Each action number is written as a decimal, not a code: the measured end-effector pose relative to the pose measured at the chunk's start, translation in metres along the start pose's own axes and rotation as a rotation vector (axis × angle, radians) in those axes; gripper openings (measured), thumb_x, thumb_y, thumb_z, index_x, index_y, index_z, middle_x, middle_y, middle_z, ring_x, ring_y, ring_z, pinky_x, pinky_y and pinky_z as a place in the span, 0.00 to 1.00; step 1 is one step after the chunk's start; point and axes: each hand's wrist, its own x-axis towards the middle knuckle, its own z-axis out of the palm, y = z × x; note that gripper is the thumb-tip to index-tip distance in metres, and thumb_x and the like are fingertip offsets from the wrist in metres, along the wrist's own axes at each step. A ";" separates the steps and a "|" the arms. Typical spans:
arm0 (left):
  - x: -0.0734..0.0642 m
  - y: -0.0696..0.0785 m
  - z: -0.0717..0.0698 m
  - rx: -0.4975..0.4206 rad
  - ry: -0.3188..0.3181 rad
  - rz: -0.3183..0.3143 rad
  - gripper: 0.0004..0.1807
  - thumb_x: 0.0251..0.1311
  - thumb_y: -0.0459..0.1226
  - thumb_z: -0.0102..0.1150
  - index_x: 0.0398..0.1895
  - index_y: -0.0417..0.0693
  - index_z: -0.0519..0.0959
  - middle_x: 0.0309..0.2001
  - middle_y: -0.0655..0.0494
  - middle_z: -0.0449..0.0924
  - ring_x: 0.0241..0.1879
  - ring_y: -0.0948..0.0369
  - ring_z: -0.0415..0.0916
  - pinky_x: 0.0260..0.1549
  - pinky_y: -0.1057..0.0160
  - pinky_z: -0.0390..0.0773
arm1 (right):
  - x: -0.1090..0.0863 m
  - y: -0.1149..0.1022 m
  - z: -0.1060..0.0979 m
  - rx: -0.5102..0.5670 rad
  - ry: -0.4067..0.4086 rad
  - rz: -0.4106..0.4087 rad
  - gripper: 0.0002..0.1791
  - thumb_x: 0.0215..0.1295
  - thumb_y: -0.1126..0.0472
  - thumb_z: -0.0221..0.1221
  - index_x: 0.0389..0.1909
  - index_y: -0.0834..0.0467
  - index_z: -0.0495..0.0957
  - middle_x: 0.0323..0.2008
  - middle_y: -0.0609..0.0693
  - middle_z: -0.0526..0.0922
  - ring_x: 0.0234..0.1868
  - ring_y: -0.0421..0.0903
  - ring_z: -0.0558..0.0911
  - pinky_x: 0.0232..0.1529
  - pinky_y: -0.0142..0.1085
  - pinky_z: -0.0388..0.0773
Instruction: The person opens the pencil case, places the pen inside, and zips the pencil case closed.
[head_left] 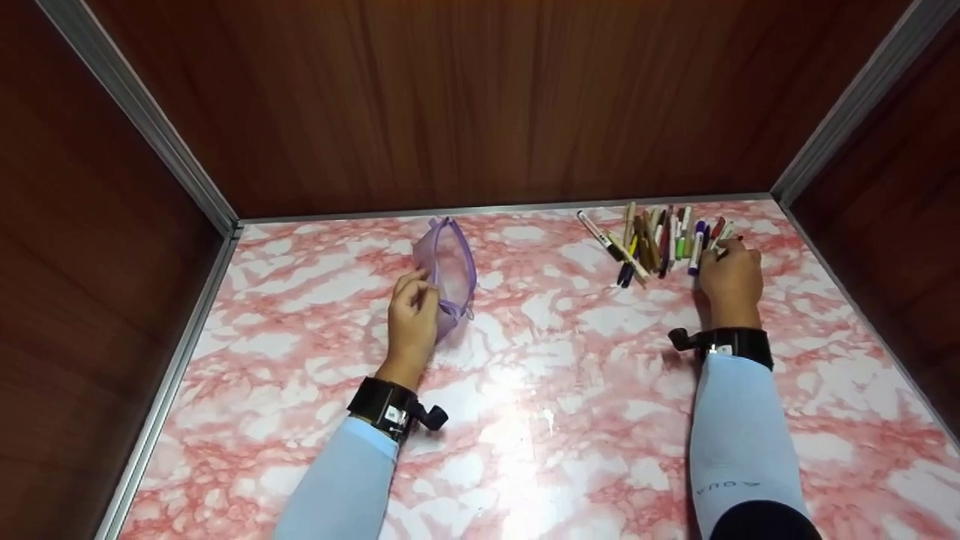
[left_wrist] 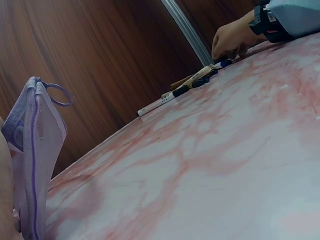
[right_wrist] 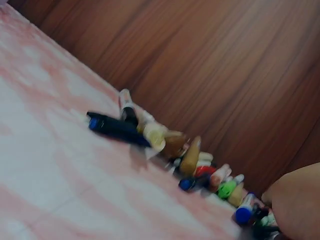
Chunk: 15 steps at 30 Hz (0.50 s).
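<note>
A purple mesh zip pouch [head_left: 455,266] stands on the table with its mouth gaping, and its ring pull [left_wrist: 59,95] shows in the left wrist view. My left hand [head_left: 411,311] pinches the pouch's left side with curled fingers. Far to the right lies a loose bunch of pens and markers [head_left: 651,244]. At its right end, my right hand [head_left: 732,281] reaches down with bent fingers among the pens, beside a purple-capped white marker [head_left: 697,251]. Its fingertips are mostly hidden, so a firm hold on a pen cannot be made out.
A white marker with a black cap [head_left: 598,234] lies at the bunch's left end. The pink-and-white marbled table [head_left: 555,390] has brown wood panels [head_left: 495,105] behind and at both sides, with metal strips [head_left: 180,150] at the corners.
</note>
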 end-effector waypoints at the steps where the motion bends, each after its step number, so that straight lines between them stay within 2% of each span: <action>1: 0.000 0.000 0.001 0.005 -0.003 0.004 0.07 0.74 0.27 0.62 0.37 0.33 0.85 0.68 0.41 0.84 0.75 0.45 0.78 0.72 0.66 0.78 | 0.001 -0.001 -0.001 -0.020 -0.027 0.002 0.35 0.90 0.48 0.46 0.87 0.63 0.65 0.79 0.80 0.63 0.76 0.77 0.72 0.80 0.69 0.68; 4: 0.000 0.002 0.003 0.004 -0.010 0.007 0.06 0.74 0.28 0.61 0.38 0.33 0.85 0.68 0.42 0.84 0.76 0.45 0.77 0.73 0.65 0.78 | 0.003 -0.004 -0.003 -0.068 -0.072 -0.001 0.35 0.92 0.48 0.43 0.87 0.65 0.64 0.80 0.81 0.61 0.77 0.78 0.70 0.81 0.70 0.66; 9: -0.001 0.001 0.003 0.001 -0.002 -0.008 0.07 0.75 0.28 0.62 0.38 0.32 0.86 0.68 0.41 0.84 0.75 0.46 0.78 0.75 0.59 0.78 | 0.007 -0.002 -0.001 -0.066 -0.059 0.035 0.33 0.93 0.51 0.37 0.84 0.66 0.68 0.78 0.80 0.67 0.77 0.76 0.71 0.80 0.69 0.69; 15: -0.001 0.001 0.000 0.003 -0.006 -0.020 0.08 0.75 0.29 0.63 0.39 0.29 0.85 0.68 0.41 0.83 0.75 0.45 0.78 0.78 0.56 0.77 | 0.007 0.002 0.001 -0.008 -0.061 0.096 0.30 0.87 0.59 0.42 0.83 0.64 0.71 0.78 0.75 0.72 0.78 0.72 0.73 0.80 0.64 0.71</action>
